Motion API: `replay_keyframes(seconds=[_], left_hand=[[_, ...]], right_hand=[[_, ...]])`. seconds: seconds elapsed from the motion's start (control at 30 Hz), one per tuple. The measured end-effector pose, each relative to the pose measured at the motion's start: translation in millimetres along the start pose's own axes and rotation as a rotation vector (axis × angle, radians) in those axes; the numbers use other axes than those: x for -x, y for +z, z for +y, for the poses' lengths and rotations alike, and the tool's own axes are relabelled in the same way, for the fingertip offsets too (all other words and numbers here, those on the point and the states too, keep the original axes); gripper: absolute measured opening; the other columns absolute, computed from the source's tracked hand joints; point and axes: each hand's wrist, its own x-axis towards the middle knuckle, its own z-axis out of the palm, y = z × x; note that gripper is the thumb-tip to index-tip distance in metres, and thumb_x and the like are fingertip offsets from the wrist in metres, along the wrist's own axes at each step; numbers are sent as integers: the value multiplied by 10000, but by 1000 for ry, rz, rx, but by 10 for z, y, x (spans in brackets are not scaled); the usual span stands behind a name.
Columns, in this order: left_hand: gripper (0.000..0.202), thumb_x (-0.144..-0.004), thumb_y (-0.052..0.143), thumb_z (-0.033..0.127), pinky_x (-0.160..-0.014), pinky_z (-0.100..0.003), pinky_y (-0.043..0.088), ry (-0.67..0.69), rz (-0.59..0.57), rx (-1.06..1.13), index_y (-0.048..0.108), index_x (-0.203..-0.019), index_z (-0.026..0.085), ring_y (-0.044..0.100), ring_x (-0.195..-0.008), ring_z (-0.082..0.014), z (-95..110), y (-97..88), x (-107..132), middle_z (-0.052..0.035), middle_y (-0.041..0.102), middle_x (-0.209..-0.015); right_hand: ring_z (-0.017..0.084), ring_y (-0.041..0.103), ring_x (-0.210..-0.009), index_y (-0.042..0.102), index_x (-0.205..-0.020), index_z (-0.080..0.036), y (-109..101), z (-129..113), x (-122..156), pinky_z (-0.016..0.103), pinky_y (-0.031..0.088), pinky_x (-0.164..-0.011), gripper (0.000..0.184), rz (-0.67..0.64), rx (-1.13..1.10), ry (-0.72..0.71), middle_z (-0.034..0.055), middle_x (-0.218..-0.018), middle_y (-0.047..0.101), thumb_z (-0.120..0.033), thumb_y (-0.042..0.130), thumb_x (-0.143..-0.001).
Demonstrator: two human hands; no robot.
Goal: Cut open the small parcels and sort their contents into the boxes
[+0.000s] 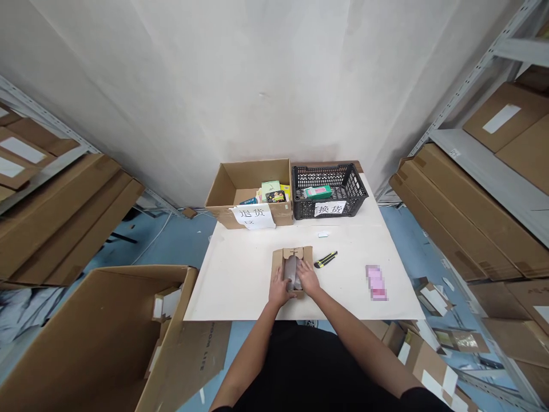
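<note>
A small cardboard box point(277, 259) lies on the table in front of me with its flaps folded outward. Inside it shows a greyish, shiny item point(291, 268), perhaps wrapped in plastic; its kind I cannot make out. My left hand point(281, 289) grips the box's near left side, thumb stretched across its front. Spread over the right flap and the inner edge are the fingers of my right hand point(307, 278), partly covering the contents. Just right of the box rests a black-and-yellow utility knife point(326, 260).
Behind stand an open carton point(223, 216) holding small packages and a black plastic crate point(355, 203) holding a green box point(318, 192). A pink blurred item point(376, 282) lies on the table point(235, 286). A large carton point(98, 320) is at left; shelves flank both sides.
</note>
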Motion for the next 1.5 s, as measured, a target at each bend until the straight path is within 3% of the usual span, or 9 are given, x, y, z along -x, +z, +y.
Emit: replay_keyframes(seconds=[0.1,0.23,0.37,0.7,1.03,1.2,1.3,1.4,1.5], left_hand=[[421,-620,940,446,-1258,-536,230,13,18,38,755,-898,190,103,-1599,-381,-10,44,-6,-110,50,-1747],[301,-657,917,400,-1278,-519,199,13,36,96,720,-704,177,80,-1601,-379,-19,64,2,-64,43,-1752],[243,-674,902,352,-1286,-538,180,7,58,106,727,-659,184,95,-1597,-390,8,67,6,-43,110,-1747],[250,-707,881,357,-1278,-536,222,-32,87,104,712,-654,180,116,-1599,-370,20,99,5,-71,139,-1740],[221,-781,841,382,-1283,-537,182,-50,73,59,738,-725,194,108,-1603,-353,-105,83,-62,-41,138,-1745],[237,-807,820,420,-1291,-540,148,-44,76,45,754,-724,209,106,-1603,-359,-175,20,-202,-5,149,-1744],[214,-808,820,388,-1297,-533,117,-84,72,47,749,-707,213,88,-1605,-361,-226,-94,-351,6,151,-1742],[218,-806,821,383,-1300,-520,118,-93,72,47,743,-702,208,88,-1604,-364,-289,-216,-484,-3,154,-1741],[238,-798,827,394,-1295,-513,149,-59,76,35,738,-700,198,95,-1604,-358,-339,-274,-539,-22,140,-1744]], right_hand=[[357,403,-1487,739,-1237,-121,16,-47,-198,546,226,-1241,427,-184,52,14,215,-1512,543,-107,637,-823],[368,389,-1490,612,-1431,-158,-49,-84,-443,560,274,-1204,638,-245,92,79,197,-1613,415,-121,651,-796],[338,416,-1471,420,-1580,-143,-100,-106,-547,515,302,-1199,812,-213,77,92,197,-1645,362,-56,587,-791],[286,118,-1601,379,-1608,-200,-86,-96,-709,471,279,-1230,882,-14,21,59,87,-1740,91,24,483,-761],[281,255,-1566,320,-1632,-198,-195,76,-1292,530,153,-1253,857,-180,33,176,155,-1696,258,-35,497,-810],[268,53,-1608,294,-1636,-131,-149,31,-1204,517,153,-1278,856,27,-51,159,151,-1728,146,-58,488,-806],[243,120,-1601,360,-1612,-149,-40,-21,-1107,482,211,-1283,731,150,-110,140,129,-1711,229,-106,445,-887],[287,239,-1569,431,-1574,-137,101,-80,-1089,475,266,-1268,690,-5,-140,97,156,-1664,336,-192,558,-898],[312,202,-1578,412,-1576,-94,182,-125,-1197,430,244,-1268,731,-184,-97,133,183,-1686,277,-219,633,-890]])
